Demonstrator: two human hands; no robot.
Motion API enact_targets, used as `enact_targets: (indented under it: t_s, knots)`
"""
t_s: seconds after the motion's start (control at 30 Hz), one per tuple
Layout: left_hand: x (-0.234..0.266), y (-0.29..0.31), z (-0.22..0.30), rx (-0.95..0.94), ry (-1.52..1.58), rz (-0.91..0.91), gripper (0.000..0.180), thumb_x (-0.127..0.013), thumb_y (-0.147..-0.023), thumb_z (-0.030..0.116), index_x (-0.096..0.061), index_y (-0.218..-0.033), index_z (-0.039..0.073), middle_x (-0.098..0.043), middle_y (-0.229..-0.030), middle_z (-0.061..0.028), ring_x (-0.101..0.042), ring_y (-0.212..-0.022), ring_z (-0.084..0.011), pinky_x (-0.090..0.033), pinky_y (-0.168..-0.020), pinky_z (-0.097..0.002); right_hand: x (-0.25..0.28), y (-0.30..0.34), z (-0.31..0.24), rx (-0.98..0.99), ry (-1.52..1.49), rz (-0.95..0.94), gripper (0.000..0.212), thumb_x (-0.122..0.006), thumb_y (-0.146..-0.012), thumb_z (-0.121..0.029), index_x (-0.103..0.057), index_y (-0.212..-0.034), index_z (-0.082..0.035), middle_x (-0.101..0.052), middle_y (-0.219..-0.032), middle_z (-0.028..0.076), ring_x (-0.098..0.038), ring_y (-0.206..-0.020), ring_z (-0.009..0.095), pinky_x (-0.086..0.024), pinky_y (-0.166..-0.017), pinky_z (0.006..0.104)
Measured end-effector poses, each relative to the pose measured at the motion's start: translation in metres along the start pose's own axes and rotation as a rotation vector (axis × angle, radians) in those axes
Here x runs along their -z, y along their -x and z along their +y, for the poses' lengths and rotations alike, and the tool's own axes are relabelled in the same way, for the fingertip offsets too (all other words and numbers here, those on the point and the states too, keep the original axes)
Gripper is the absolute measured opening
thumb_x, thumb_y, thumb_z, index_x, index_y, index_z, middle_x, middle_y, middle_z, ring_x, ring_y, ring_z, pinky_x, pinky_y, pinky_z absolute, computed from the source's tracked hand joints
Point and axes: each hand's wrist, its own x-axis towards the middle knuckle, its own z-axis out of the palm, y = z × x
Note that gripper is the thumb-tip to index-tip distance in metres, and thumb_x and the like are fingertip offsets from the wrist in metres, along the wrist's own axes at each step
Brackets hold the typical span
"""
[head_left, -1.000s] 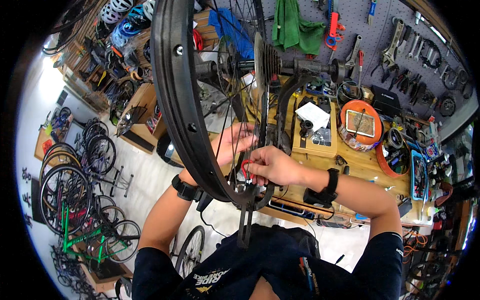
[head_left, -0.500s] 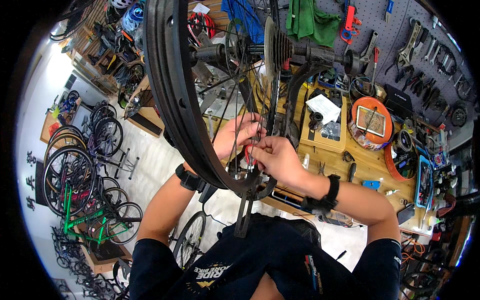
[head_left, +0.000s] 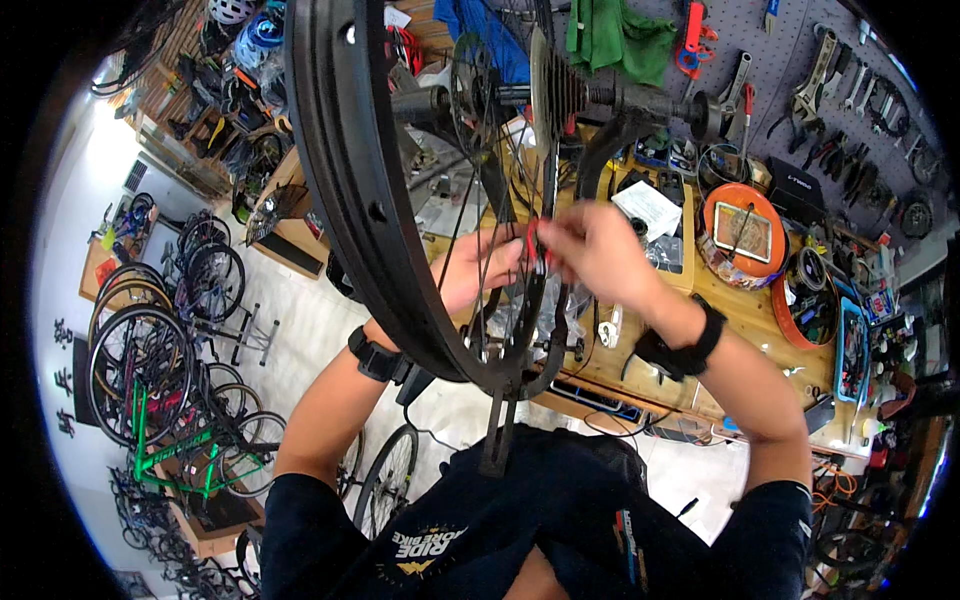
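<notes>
Plainly black wheel (head_left: 345, 185), broad-rimmed, thin-spoked; right fingers (head_left: 563, 245) pinch small red tool (head_left: 531, 240); left fingers (head_left: 507, 256) curled, hold unclear.

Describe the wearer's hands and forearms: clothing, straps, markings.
Left hand and right hand: no gloves. Bare forearms. Black left wristband and black right wristband, each with a dark blocky unit. Short dark sleeves; small light marking near the right hem.
</notes>
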Motion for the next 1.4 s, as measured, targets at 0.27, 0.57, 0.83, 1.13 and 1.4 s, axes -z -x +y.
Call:
enact_targets:
  t_s: [0.27,0.57,0.83,1.13,1.4]
  knots:
    - [0.0,0.006,-0.015,-0.016,0.018,-0.06,0.061,-0.067,-0.093,0.019,-0.039,-0.143,-0.002,-0.056,-0.134,-0.0145,-0.052,-0.126,-0.022,-0.038,-0.109,-0.0371,-0.021,0.03,0.028,-0.018,-0.012,-0.211,0.012,-0.06,-0.09,0.001,-0.064,-0.1,0.006,-0.067,-0.078,0.009,-0.067,-0.072,0.014,-0.054,-0.066,0.0273]
    - [-0.001,0.019,-0.025,0.002,-0.018,0.046,0.053,-0.053,-0.101,0.034,-0.044,-0.14,-0.002,-0.058,-0.129,-0.0124,-0.055,-0.12,-0.0205,-0.042,-0.105,-0.0363,-0.036,0.025,0.031,-0.009,-0.112,-0.239,0.016,-0.062,-0.088,-0.008,-0.065,-0.095,0.006,-0.067,-0.076,0.014,-0.069,-0.071,0.022,-0.054,-0.068,0.0345]
    - [0.01,0.025,-0.034,-0.061,-0.22,0.099,0.034,-0.046,-0.104,0.028,-0.061,-0.115,0.0,-0.065,-0.1,-0.0047,-0.059,-0.096,-0.0137,-0.047,-0.089,-0.0305,-0.051,0.019,0.02,-0.072,0.317,-0.18,0.044,-0.073,-0.082,-0.037,-0.063,-0.084,0.006,-0.065,-0.087,0.03,-0.064,-0.084,0.044,-0.051,-0.074,0.0463]
    - [0.015,0.018,-0.035,-0.1,-0.157,0.025,0.03,-0.052,-0.102,0.023,-0.06,-0.113,-0.004,-0.064,-0.094,-0.0045,-0.059,-0.09,-0.0127,-0.048,-0.084,-0.0284,-0.046,0.017,0.003,-0.088,0.387,-0.151,0.049,-0.073,-0.08,-0.04,-0.06,-0.09,0.006,-0.066,-0.089,0.03,-0.067,-0.089,0.042,-0.053,-0.077,0.0447]
    - [0.018,0.021,-0.023,-0.09,-0.174,-0.065,0.031,-0.055,-0.1,0.024,-0.057,-0.113,-0.004,-0.063,-0.095,-0.0049,-0.059,-0.09,-0.0135,-0.048,-0.085,-0.0294,-0.059,0.011,0.03,0.031,0.331,-0.104,0.042,-0.07,-0.085,-0.027,-0.052,-0.102,0.006,-0.065,-0.088,0.026,-0.067,-0.086,0.034,-0.052,-0.075,0.0411]
